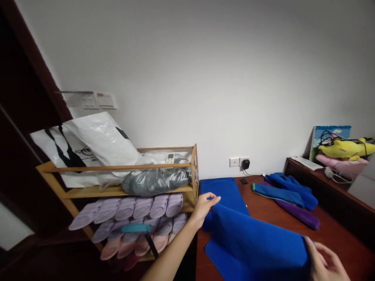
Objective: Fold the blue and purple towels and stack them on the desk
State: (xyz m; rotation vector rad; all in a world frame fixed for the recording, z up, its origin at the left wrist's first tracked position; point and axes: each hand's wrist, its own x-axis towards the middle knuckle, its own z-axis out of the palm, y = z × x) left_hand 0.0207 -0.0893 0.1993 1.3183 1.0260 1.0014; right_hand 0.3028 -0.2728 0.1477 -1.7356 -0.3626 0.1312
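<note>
A plain blue cloth (260, 242) is stretched between my two hands above the reddish-brown table, its lower part hanging onto the tabletop. My left hand (205, 207) pinches its upper left corner between thumb and fingertips. At the lower right, my right hand (326, 259) grips the other end, with the fingers partly hidden by the fabric. Just behind the left hand lies a flat blue fabric piece (224, 189); I cannot tell whether it joins the held cloth. Farther right on the table rest a crumpled blue cloth (293, 185), a green-edged blue one (277, 194) and a purple one (297, 214).
A wooden rack (195, 171) stands left of the table (331, 246), bearing a white bag (99, 132), a plastic-wrapped bundle (158, 180) and several slippers (143, 207). Sockets with a black plug (245, 164) are on the wall. A raised shelf (299, 166) holds a yellow plush toy (340, 148).
</note>
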